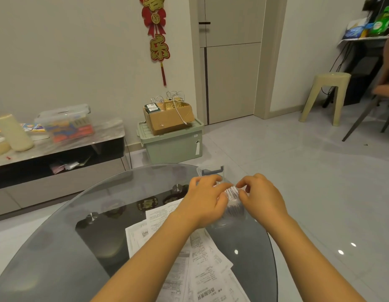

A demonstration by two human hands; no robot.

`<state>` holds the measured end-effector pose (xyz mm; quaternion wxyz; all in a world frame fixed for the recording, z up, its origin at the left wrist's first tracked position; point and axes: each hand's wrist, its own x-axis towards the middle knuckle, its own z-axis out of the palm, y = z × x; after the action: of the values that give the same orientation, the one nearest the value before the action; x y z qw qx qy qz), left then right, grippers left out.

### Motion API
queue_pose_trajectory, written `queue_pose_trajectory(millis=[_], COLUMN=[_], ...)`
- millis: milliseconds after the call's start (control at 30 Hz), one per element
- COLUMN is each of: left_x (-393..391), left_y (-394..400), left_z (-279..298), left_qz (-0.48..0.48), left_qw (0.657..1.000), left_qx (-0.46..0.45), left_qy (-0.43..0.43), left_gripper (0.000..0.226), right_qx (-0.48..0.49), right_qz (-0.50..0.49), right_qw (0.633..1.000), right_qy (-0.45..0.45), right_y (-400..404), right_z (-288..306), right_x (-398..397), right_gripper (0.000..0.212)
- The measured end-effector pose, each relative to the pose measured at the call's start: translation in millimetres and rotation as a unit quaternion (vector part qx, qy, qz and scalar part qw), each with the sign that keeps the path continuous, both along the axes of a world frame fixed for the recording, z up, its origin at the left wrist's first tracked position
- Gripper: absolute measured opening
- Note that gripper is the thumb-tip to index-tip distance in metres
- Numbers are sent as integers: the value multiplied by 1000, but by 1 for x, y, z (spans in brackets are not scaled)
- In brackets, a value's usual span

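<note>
The packet (233, 194) sat near the far rim of the table (102, 203). The left hand (207, 198) and right hand (260, 198) each pinched its top. A hard tug might have burst it, I thought, scattering the contents over the papers (202, 269).

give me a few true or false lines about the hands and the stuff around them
The left hand and right hand both hold a small clear box. True.
The table is wooden. False: it is glass.
Some printed papers lie on the table. True.
The cardboard box stands on the floor. False: it stands on a green bin.
</note>
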<state>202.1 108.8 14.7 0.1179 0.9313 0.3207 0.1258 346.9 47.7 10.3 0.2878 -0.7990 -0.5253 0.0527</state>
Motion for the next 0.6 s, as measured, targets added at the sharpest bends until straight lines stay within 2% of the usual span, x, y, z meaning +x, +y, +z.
queue_pose_trajectory(millis=[67,167,233,400,600], left_x=[-11,-33,-49,-93,-148], left_y=[-6,-20,-27,-56,-88], left_z=[3,1,-3,-14,-32], left_qz=[24,46,64,107,118], left_qw=[1000,999,998,992,974], left_qx=[-4,6,1,-48,-149], left_qy=[-1,5,6,47,126], left_gripper=[46,53,46,42,51], right_qx=[13,21,27,20,-27], right_qz=[16,59,94,176,287], right_qw=[1000,998,994,982,953], right_qy=[-16,-30,-41,-64,-90], right_y=[-4,-13,-18,-36,-49], right_z=[1,4,5,-7,-23], right_x=[-6,-19,-29,-58,-83], right_gripper=[19,19,19,19,21])
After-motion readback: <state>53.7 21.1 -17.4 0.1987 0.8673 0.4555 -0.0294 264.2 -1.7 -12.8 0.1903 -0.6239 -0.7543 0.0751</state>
